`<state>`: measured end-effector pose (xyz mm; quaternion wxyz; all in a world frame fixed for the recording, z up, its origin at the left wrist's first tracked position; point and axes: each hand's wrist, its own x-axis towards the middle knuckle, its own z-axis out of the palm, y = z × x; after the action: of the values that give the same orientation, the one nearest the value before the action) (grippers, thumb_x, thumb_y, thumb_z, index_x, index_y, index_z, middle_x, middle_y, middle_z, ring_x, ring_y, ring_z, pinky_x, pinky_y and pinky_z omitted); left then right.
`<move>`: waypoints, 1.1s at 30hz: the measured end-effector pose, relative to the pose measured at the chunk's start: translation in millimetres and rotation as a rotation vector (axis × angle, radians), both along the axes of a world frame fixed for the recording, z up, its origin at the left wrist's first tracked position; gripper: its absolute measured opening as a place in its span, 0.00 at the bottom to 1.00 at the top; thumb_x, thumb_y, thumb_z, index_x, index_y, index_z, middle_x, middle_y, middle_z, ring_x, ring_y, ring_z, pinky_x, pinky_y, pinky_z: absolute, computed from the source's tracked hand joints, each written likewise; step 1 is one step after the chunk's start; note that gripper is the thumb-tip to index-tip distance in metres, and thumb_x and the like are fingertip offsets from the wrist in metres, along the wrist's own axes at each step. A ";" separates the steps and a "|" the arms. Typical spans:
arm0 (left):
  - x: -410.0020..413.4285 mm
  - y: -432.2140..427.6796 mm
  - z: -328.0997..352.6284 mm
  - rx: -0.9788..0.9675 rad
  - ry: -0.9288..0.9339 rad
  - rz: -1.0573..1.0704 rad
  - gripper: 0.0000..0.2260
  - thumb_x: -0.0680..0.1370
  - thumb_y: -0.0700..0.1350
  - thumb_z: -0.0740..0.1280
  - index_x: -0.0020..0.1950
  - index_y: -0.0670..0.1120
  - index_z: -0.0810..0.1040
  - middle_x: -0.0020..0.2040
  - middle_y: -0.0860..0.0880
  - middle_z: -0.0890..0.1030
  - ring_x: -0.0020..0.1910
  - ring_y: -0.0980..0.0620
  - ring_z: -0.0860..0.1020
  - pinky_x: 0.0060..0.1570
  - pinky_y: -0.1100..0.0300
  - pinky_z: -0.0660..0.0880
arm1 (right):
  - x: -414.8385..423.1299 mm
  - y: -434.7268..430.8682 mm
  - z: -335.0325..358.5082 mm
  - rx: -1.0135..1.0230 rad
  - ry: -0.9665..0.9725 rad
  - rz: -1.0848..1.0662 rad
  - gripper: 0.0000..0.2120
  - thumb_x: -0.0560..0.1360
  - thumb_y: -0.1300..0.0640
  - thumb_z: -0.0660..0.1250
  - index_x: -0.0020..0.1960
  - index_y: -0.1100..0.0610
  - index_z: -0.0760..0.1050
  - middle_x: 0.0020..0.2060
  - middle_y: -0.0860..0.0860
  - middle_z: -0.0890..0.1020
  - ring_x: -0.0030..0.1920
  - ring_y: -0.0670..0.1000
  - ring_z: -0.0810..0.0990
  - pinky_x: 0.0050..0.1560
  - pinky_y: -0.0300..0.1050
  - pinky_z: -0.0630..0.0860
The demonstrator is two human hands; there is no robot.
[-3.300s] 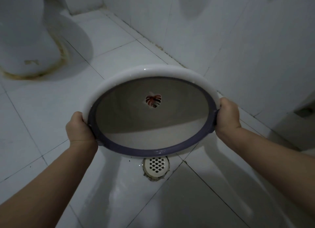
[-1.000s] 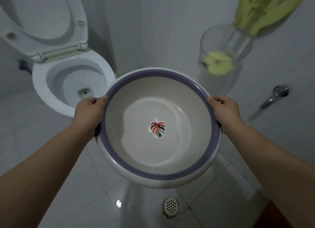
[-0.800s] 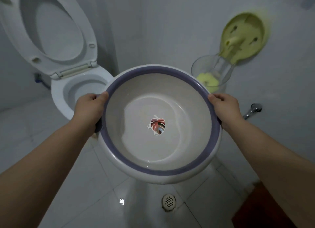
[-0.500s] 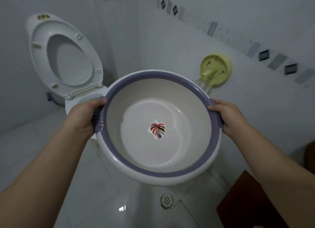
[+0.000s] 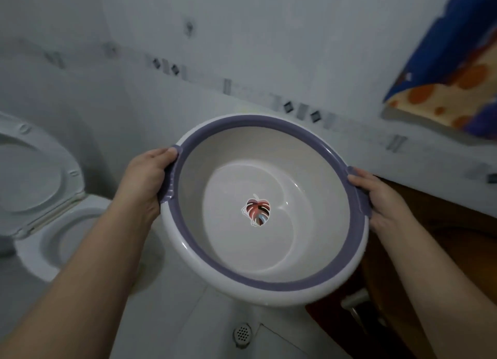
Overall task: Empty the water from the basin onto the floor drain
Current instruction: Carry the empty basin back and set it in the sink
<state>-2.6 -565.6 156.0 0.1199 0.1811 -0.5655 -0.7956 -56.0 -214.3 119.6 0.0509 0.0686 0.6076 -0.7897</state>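
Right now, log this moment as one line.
left hand grip: basin rim | right hand grip: opposite rim | basin: upright, looks emptied | floor drain: below

1. Basin (image 5: 317,197): round, white w/ purple rim, leaf sticker at centre; held mid-air, mouth up, tilted toward camera, no pooled water visible.
2. Floor drain (image 5: 242,333): round white grate in tiled floor, below basin's near edge.
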 end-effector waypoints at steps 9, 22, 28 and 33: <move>-40.6 126.2 7.5 0.005 -0.018 -0.343 0.10 0.78 0.39 0.60 0.40 0.46 0.77 0.22 0.54 0.81 0.23 0.58 0.78 0.28 0.67 0.76 | 79.0 126.7 11.1 -0.019 -0.031 -0.390 0.11 0.73 0.66 0.61 0.51 0.57 0.79 0.39 0.55 0.86 0.39 0.54 0.85 0.34 0.43 0.80; -34.9 336.2 -15.5 -0.295 -0.056 -0.579 0.04 0.76 0.40 0.66 0.47 0.42 0.80 0.22 0.53 0.81 0.21 0.56 0.79 0.21 0.68 0.74 | 171.8 297.9 -20.9 0.055 -0.241 -0.660 0.14 0.75 0.62 0.62 0.59 0.60 0.74 0.51 0.59 0.81 0.49 0.61 0.80 0.51 0.54 0.76; -22.1 429.2 -42.1 -0.367 -0.133 -0.555 0.03 0.73 0.40 0.69 0.46 0.42 0.80 0.22 0.53 0.81 0.20 0.57 0.78 0.19 0.69 0.72 | 189.3 382.9 -46.3 0.130 -0.411 -0.673 0.16 0.75 0.56 0.64 0.63 0.55 0.72 0.51 0.53 0.77 0.46 0.56 0.75 0.43 0.49 0.73; -14.6 471.6 -50.6 -0.417 -0.182 -0.531 0.03 0.73 0.42 0.69 0.45 0.45 0.80 0.24 0.53 0.81 0.20 0.57 0.78 0.17 0.69 0.70 | 193.9 429.9 -56.0 0.140 -0.492 -0.629 0.17 0.75 0.56 0.64 0.63 0.54 0.72 0.56 0.54 0.78 0.51 0.59 0.77 0.45 0.49 0.74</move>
<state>-17.2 -94.1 105.4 -0.1078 0.0694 -0.7517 -0.6469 138.0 215.6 63.7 -0.0542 0.4414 0.5789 -0.6835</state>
